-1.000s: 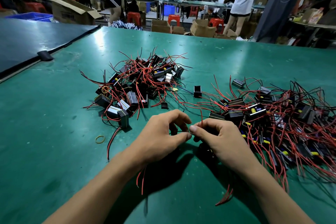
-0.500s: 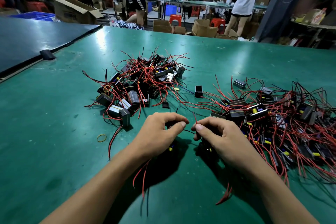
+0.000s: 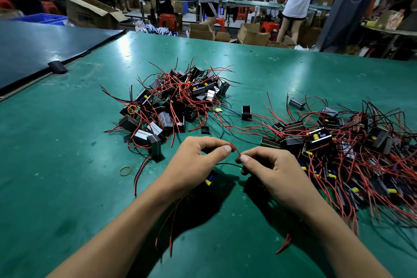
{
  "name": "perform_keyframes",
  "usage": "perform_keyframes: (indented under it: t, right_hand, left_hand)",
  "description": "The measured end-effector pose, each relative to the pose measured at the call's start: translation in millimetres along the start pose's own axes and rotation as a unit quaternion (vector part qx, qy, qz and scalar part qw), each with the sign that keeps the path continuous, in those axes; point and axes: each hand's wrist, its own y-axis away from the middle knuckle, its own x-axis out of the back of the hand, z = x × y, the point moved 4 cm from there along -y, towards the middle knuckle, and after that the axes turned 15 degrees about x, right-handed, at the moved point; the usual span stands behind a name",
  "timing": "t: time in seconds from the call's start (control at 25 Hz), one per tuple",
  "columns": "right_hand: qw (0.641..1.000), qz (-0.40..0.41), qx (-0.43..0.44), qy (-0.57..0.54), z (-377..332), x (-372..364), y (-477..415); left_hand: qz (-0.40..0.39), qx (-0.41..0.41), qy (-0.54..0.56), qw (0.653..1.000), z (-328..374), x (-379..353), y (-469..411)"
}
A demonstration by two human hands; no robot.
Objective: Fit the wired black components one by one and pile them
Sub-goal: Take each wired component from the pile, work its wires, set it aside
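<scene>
component [image 3: 209, 180]: black, yellow-tipped, red-wired | left heap [image 3: 176, 101]: tangled | right heap [image 3: 338, 149]: tangled, sprawling

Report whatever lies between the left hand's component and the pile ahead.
A small loose black plastic piece lies on the green tabletop between the left hand and the red-wired black component pile; nothing else blocks.

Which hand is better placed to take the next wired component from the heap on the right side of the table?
Probably right. The right hand, pinching a red wire, lies just beside that heap; the left hand holds the current component and is farther away.
</scene>
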Motion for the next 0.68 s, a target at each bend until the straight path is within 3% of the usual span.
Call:
perform_keyframes:
  t: [0.2,0.68]
  right_hand:
    - [1.0,-0.002,0.001,0.006,-2,-1,1]
    - [1.0,-0.003,0.014,0.012,-5,-3,2]
  left_hand:
    - [-0.001,0.003,0.008,1.0,1,-1,2]
    - [0.057,-0.086,-0.023,0.994,15,3,10]
